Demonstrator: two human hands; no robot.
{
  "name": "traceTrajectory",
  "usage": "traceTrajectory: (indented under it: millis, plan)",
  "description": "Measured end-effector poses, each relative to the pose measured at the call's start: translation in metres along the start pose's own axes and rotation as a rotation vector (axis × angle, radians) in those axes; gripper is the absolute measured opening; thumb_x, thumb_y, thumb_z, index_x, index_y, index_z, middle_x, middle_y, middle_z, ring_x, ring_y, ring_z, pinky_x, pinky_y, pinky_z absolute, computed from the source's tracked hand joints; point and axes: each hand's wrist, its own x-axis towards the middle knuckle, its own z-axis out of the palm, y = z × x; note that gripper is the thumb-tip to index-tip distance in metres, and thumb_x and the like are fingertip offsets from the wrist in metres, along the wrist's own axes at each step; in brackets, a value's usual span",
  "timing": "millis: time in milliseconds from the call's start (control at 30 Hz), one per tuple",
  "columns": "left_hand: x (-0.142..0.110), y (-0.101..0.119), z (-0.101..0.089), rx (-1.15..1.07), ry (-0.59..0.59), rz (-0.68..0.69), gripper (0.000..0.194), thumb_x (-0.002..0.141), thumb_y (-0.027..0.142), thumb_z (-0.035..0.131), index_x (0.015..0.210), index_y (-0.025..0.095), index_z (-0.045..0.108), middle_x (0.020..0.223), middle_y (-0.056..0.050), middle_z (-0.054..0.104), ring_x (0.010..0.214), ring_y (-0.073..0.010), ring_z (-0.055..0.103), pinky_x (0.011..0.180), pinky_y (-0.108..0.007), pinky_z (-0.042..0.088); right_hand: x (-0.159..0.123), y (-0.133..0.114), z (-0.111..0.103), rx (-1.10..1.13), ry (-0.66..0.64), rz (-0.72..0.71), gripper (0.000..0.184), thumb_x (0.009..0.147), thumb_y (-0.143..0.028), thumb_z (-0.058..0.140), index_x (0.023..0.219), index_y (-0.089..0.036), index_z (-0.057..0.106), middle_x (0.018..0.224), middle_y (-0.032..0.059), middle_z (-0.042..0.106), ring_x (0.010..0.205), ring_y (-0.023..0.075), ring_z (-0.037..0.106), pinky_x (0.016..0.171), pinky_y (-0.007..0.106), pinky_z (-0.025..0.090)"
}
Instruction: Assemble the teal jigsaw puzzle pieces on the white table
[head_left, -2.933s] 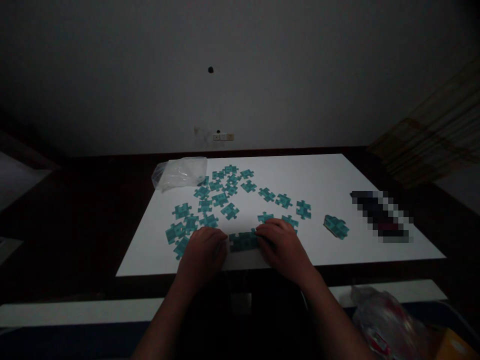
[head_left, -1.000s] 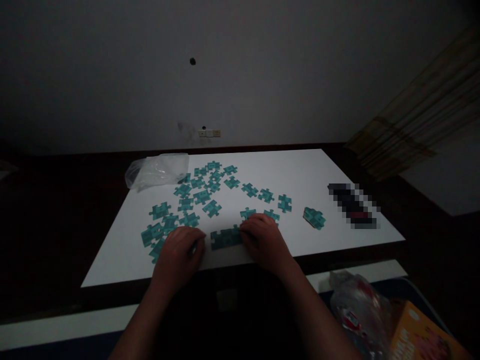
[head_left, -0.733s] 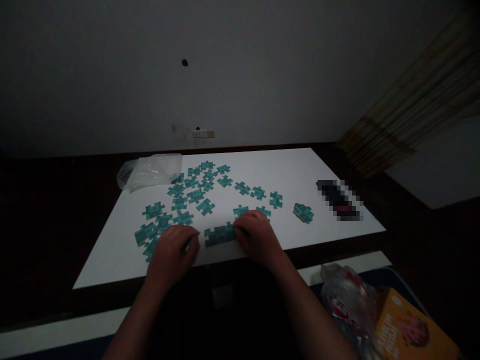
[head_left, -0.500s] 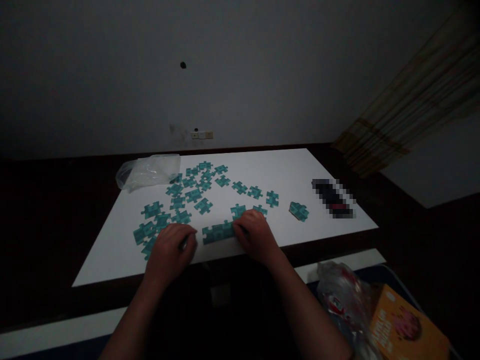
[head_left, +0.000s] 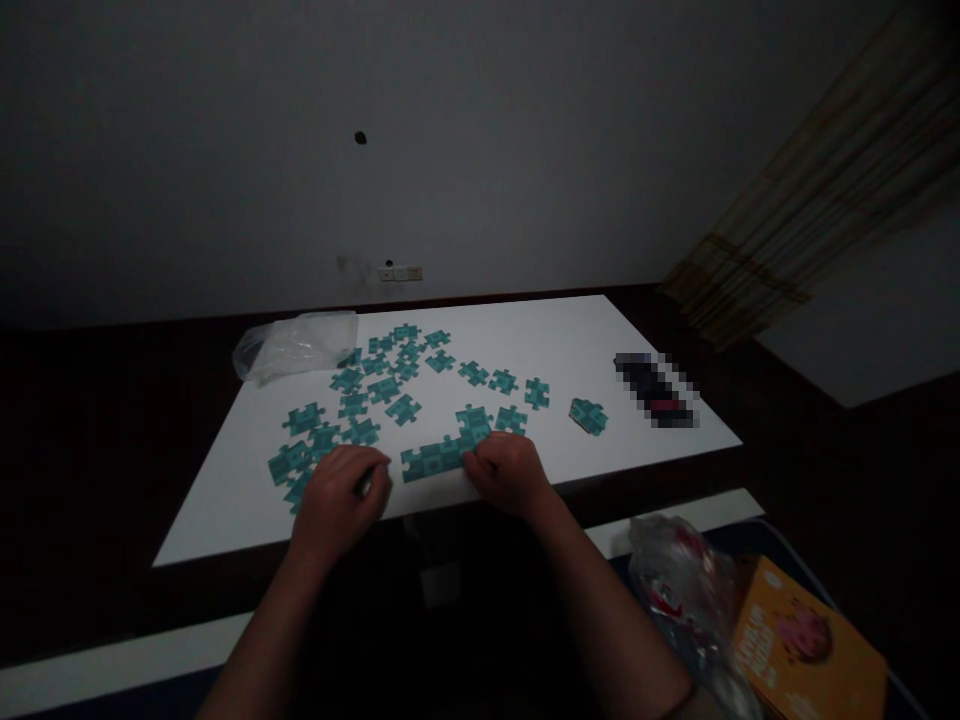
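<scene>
Head view: joined teal puzzle strip lies between the hands. Right hand bent against its end, probably steadying it; firm pinch or not, cannot tell. Left hand curled just beside; grip also unclear. Beyond, loose pieces, flat, knobbed, presumably spread for viewing; crinkled clear plastic bag farther off.

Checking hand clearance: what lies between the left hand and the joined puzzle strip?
The head view shows only bare white tabletop between the left hand and the puzzle strip.
</scene>
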Motion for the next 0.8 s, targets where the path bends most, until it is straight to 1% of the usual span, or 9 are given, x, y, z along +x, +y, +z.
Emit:
traceTrajectory:
  millis: [167, 300, 433, 500, 567, 633, 700, 733, 800]
  plan:
    - [-0.001, 0.009, -0.005, 0.004, -0.060, -0.027, 0.024, 0.113, 0.027, 0.060, 0.101, 0.026, 0.081, 0.097, -0.007, 0.086, 0.093, -0.0272, 0.080, 0.089, -0.045, 0.063, -0.001, -0.003, -0.005, 0.061, 0.046, -0.035, 0.050, 0.108, -0.027, 0.062, 0.062, -0.026, 0.040, 0.058, -0.0023, 0.050, 0.058, 0.0157, 0.046, 0.066, 0.035, 0.030]
    - [-0.003, 0.016, -0.005, 0.045, -0.141, -0.035, 0.028, 0.111, 0.026, 0.058, 0.092, 0.026, 0.078, 0.092, -0.010, 0.084, 0.090, -0.0277, 0.077, 0.086, -0.047, 0.061, -0.006, 0.000, -0.005, 0.105, 0.053, 0.006, 0.056, 0.113, -0.039, 0.059, 0.062, -0.028, 0.041, 0.058, -0.0015, 0.050, 0.057, 0.0175, 0.047, 0.065, 0.037, 0.032]
    - [-0.015, 0.017, -0.003, 0.123, -0.221, -0.006, 0.029, 0.106, 0.030, 0.060, 0.078, 0.029, 0.070, 0.076, -0.010, 0.072, 0.080, -0.0280, 0.070, 0.078, -0.048, 0.056, -0.008, 0.002, -0.006, 0.117, 0.046, 0.036, 0.061, 0.117, -0.050, 0.057, 0.062, -0.030, 0.038, 0.058, -0.0007, 0.049, 0.056, 0.0191, 0.047, 0.064, 0.039, 0.034]
    - [-0.027, 0.016, -0.008, 0.142, -0.220, 0.013, 0.034, 0.105, 0.033, 0.060, 0.071, 0.030, 0.062, 0.070, -0.008, 0.066, 0.075, -0.0278, 0.067, 0.075, -0.048, 0.054, -0.008, 0.002, -0.009, 0.119, 0.047, 0.036, 0.063, 0.118, -0.055, 0.056, 0.062, -0.031, 0.037, 0.058, -0.0007, 0.048, 0.054, 0.0191, 0.046, 0.063, 0.040, 0.034]
    - [-0.041, 0.011, -0.020, 0.160, -0.166, -0.023, 0.037, 0.106, 0.034, 0.059, 0.069, 0.030, 0.058, 0.068, -0.007, 0.064, 0.074, -0.0277, 0.066, 0.076, -0.048, 0.052, -0.007, 0.000, -0.011, 0.117, 0.050, 0.043, 0.065, 0.118, -0.057, 0.055, 0.062, -0.031, 0.036, 0.057, -0.0007, 0.047, 0.053, 0.0189, 0.045, 0.062, 0.041, 0.033]
    - [-0.054, 0.002, -0.037, 0.191, -0.069, -0.125, 0.032, 0.108, 0.035, 0.059, 0.077, 0.030, 0.063, 0.074, -0.008, 0.068, 0.080, -0.0289, 0.069, 0.080, -0.049, 0.054, -0.007, -0.001, -0.013, 0.108, 0.047, 0.055, 0.066, 0.118, -0.059, 0.056, 0.062, -0.031, 0.036, 0.056, -0.0006, 0.047, 0.053, 0.0190, 0.045, 0.062, 0.041, 0.033]
    - [-0.064, -0.008, -0.054, 0.232, 0.038, -0.249, 0.018, 0.108, 0.038, 0.061, 0.099, 0.028, 0.073, 0.095, -0.011, 0.079, 0.098, -0.0323, 0.074, 0.092, -0.052, 0.057, -0.006, -0.003, -0.014, 0.103, 0.047, 0.060, 0.065, 0.118, -0.059, 0.056, 0.062, -0.031, 0.036, 0.056, -0.0003, 0.047, 0.053, 0.0192, 0.046, 0.062, 0.041, 0.033]
    - [-0.068, -0.013, -0.061, 0.251, 0.074, -0.302, 0.019, 0.107, 0.040, 0.064, 0.113, 0.026, 0.075, 0.110, -0.013, 0.082, 0.109, -0.0346, 0.075, 0.099, -0.054, 0.058, -0.006, -0.003, -0.014, 0.102, 0.050, 0.059, 0.065, 0.118, -0.059, 0.056, 0.062, -0.031, 0.036, 0.056, -0.0001, 0.047, 0.053, 0.0192, 0.046, 0.062, 0.042, 0.034]
    - [-0.076, -0.021, -0.070, 0.285, 0.088, -0.378, 0.040, 0.103, 0.045, 0.071, 0.137, 0.023, 0.073, 0.135, -0.018, 0.080, 0.128, -0.0396, 0.072, 0.112, -0.059, 0.057, -0.006, -0.004, -0.014, 0.104, 0.063, 0.056, 0.064, 0.117, -0.057, 0.057, 0.062, -0.031, 0.036, 0.056, 0.0001, 0.047, 0.053, 0.0189, 0.047, 0.062, 0.042, 0.035]
